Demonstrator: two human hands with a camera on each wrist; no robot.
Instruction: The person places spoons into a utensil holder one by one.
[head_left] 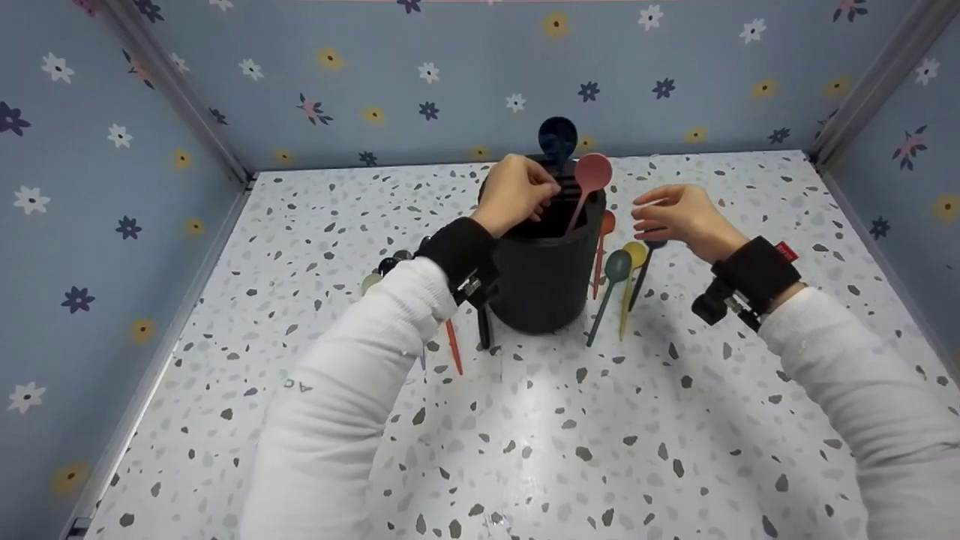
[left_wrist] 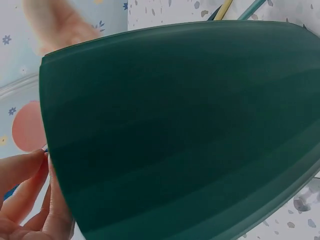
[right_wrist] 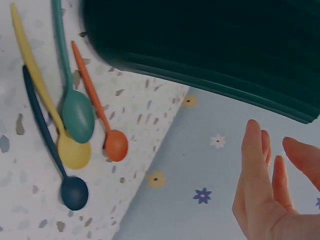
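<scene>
Dark green round plastic utensil holder [head_left: 546,277] stands upright on the speckled terrazzo-pattern counter [head_left: 525,435], toward the far edge, roughly midway between the side edges. Slotted insert visible at its mouth; a pink plastic spoon [head_left: 592,174] and a dark blue plastic spoon [head_left: 557,137] stand bowl-up in the slots, presumably so handles stay separated.

Left hand [head_left: 512,193]: at the holder's rim, fingers curled down into the mouth, pinching something thin there; what it pinches cannot be made out. Left wrist view is filled by the holder wall, with fingertips [left_wrist: 30,165] at its edge.

Right hand [head_left: 679,215]: hovering right of the holder, fingers relaxed and spread, holding nothing.

Lying flat on the counter just right of the holder, handles toward the near edge: orange spoon [right_wrist: 115,144], teal spoon [right_wrist: 77,116], yellow spoon [right_wrist: 73,153], navy spoon [right_wrist: 74,192]. More utensils lie left of the holder, mostly hidden by the white sleeve [head_left: 352,390].

Writing: small letters on the sleeve, seemingly "AC" upside down. Red tag on the right wrist strap, unreadable.
</scene>
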